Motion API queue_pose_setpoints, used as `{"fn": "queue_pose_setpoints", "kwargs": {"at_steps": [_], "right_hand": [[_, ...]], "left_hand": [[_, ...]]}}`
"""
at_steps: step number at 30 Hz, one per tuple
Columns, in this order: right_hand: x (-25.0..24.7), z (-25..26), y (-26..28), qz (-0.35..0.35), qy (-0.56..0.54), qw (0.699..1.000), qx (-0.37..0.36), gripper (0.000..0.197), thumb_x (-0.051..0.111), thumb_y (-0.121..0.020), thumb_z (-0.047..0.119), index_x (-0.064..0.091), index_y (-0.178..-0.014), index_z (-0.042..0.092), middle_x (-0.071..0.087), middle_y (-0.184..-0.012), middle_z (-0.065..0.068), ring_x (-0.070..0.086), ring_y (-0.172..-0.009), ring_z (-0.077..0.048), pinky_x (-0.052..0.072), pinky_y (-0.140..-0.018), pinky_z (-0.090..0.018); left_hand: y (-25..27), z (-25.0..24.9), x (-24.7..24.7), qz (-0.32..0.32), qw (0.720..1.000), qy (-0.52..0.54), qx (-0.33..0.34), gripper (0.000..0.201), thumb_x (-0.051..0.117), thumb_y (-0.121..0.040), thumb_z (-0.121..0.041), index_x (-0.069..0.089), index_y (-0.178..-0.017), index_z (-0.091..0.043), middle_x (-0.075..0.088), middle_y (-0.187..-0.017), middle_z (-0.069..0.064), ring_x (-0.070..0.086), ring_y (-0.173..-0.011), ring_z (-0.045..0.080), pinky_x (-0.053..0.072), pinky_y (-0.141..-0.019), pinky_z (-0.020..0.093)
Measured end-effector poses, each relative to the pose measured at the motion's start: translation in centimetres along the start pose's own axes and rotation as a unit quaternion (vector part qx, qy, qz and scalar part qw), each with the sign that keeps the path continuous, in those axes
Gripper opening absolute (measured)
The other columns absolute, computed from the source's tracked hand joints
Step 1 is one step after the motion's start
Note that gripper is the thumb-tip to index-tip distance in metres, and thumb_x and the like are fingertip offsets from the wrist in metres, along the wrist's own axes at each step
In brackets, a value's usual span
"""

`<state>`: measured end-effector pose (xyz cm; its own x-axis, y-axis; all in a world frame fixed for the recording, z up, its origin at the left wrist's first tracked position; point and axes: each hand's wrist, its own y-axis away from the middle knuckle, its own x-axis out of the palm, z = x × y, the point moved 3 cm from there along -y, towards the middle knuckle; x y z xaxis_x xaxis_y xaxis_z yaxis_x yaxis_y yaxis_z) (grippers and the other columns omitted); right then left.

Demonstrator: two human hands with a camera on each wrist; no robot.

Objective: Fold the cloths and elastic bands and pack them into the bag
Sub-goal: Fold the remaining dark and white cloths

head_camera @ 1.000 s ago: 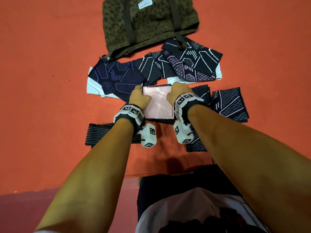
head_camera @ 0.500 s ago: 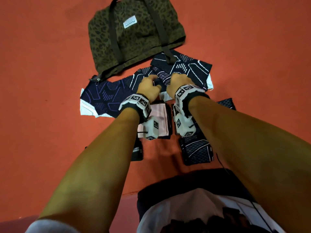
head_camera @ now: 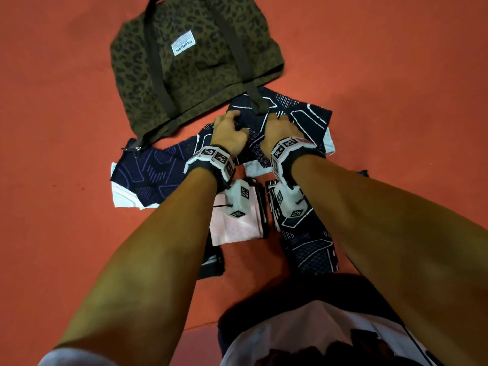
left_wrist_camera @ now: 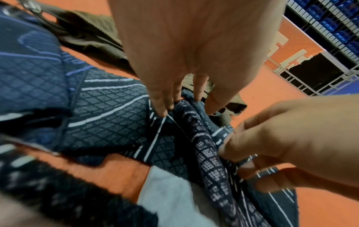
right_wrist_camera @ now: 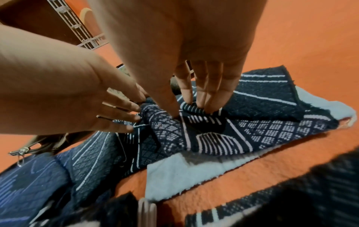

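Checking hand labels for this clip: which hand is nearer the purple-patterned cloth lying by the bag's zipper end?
Left. The left hand sits just past the purple-patterned cloth; the right hand is farther, beyond the left.

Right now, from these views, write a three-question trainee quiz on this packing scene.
1. True or false: the leopard-print bag already holds the pink folded cloth.
2. Which cloth do the left hand and right hand both pinch? A) the purple-lined cloth B) the white-lined dark cloth C) the pink one
3. Fill in: one bag strap lies across the ___ cloth.

Key: 1 false, it lies on the floor near the person. 2 B. 3 white-lined dark.
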<state>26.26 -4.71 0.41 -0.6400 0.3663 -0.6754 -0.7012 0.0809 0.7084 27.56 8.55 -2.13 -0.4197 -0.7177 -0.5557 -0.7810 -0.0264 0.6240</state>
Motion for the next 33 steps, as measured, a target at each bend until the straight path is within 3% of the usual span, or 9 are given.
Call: {"fn": "queue_pose_setpoints", "kwargs": {"at_steps": [5, 8, 12, 15, 18, 22, 28, 31, 33], "right_hand": [[0.1, -0.3, -1.3, -0.015, 0.002, 1.0, 0.0, 0.062, 0.068, -0.086, 0.021, 0.036, -0.139, 0.008, 0.044, -0.133, -0.019, 0.051, -0.121, -0.039, 0.049, -0.092, -0.046], [0.0, -0.4, -1.6, -0.028, -0.004, 1.0, -0.001, 0.057, 0.065, -0.088, 0.023, 0.041, -0.137, 0.008, 0.046, -0.132, -0.019, 0.051, -0.121, -0.039, 0.048, -0.093, -0.046], [0.0, -0.2, -1.3, -0.016, 0.003, 1.0, -0.011, 0.065, 0.07, -0.085, 0.029, 0.039, -0.138, 0.009, 0.045, -0.133, -0.018, 0.049, -0.123, -0.039, 0.047, -0.093, -0.047], [0.1, -0.4, -0.6, -0.017, 0.027, 0.999, -0.026, 0.056, 0.068, -0.087, 0.029, 0.045, -0.134, 0.008, 0.048, -0.13, -0.019, 0.052, -0.119, -0.04, 0.048, -0.092, -0.047], [0.0, -0.5, 0.5, -0.023, 0.037, 0.998, -0.052, 0.038, 0.062, -0.091, 0.028, 0.056, -0.123, 0.008, 0.053, -0.124, -0.019, 0.056, -0.111, -0.04, 0.051, -0.09, -0.046], [0.0, 0.1, 2.6, -0.026, 0.013, 0.996, -0.085, 0.036, 0.06, -0.091, 0.026, 0.057, -0.122, 0.009, 0.054, -0.122, -0.019, 0.055, -0.112, -0.04, 0.05, -0.089, -0.046], [1.0, 1.2, 6.5, -0.046, 0.004, 0.987, -0.155, 0.03, 0.058, -0.086, 0.025, 0.061, -0.113, 0.012, 0.057, -0.117, -0.016, 0.054, -0.111, -0.035, 0.048, -0.088, -0.04], [2.2, 1.9, 8.4, -0.042, 0.023, 0.979, -0.198, 0.029, 0.059, -0.085, 0.024, 0.059, -0.111, 0.01, 0.056, -0.118, -0.015, 0.052, -0.112, -0.034, 0.047, -0.091, -0.04], [2.9, 2.2, 9.5, -0.035, 0.033, 0.974, -0.221, 0.031, 0.059, -0.086, 0.026, 0.057, -0.113, 0.01, 0.054, -0.12, -0.013, 0.051, -0.113, -0.032, 0.046, -0.091, -0.039]], "left_hand": [[-0.3, 0.0, 0.1, -0.031, 0.999, 0.021, 0.012, 0.048, 0.059, -0.091, -0.01, 0.053, -0.138, -0.004, 0.044, -0.139, 0.012, 0.051, -0.126, 0.024, 0.035, -0.113, 0.03], [0.3, -0.1, -0.2, -0.045, 0.999, 0.023, 0.016, 0.045, 0.058, -0.091, -0.011, 0.056, -0.136, -0.006, 0.048, -0.136, 0.009, 0.054, -0.121, 0.024, 0.039, -0.11, 0.032], [1.7, 0.2, -0.9, -0.06, 0.997, 0.041, 0.021, 0.041, 0.059, -0.091, -0.012, 0.061, -0.131, -0.007, 0.053, -0.131, 0.007, 0.056, -0.118, 0.021, 0.04, -0.108, 0.029], [3.4, 0.9, -1.4, -0.073, 0.996, 0.059, 0.01, 0.034, 0.057, -0.091, -0.01, 0.066, -0.124, -0.009, 0.056, -0.127, 0.003, 0.057, -0.108, 0.014, 0.039, -0.104, 0.02], [5.4, 1.4, -1.9, -0.088, 0.992, 0.088, -0.008, 0.03, 0.055, -0.092, -0.007, 0.068, -0.119, -0.009, 0.054, -0.118, -0.004, 0.057, -0.097, 0.01, 0.044, -0.101, 0.022], [7.4, 2.5, -1.8, -0.117, 0.987, 0.105, -0.036, 0.031, 0.055, -0.093, -0.009, 0.067, -0.121, -0.01, 0.052, -0.107, -0.01, 0.055, -0.096, 0.007, 0.042, -0.086, 0.012], [10.3, 5.1, -1.3, -0.176, 0.97, 0.14, -0.093, 0.024, 0.057, -0.09, -0.016, 0.071, -0.109, -0.015, 0.067, -0.109, -0.002, 0.064, -0.1, 0.015, 0.048, -0.092, 0.024], [11.7, 7.1, -1.1, -0.207, 0.958, 0.161, -0.113, 0.011, 0.06, -0.086, -0.022, 0.07, -0.089, -0.019, 0.072, -0.093, 0.001, 0.068, -0.094, 0.023, 0.053, -0.091, 0.033], [12.7, 8.1, -1.3, -0.235, 0.951, 0.162, -0.117, 0.006, 0.062, -0.086, -0.019, 0.068, -0.086, -0.019, 0.07, -0.087, -0.002, 0.067, -0.09, 0.021, 0.053, -0.091, 0.033]]}}
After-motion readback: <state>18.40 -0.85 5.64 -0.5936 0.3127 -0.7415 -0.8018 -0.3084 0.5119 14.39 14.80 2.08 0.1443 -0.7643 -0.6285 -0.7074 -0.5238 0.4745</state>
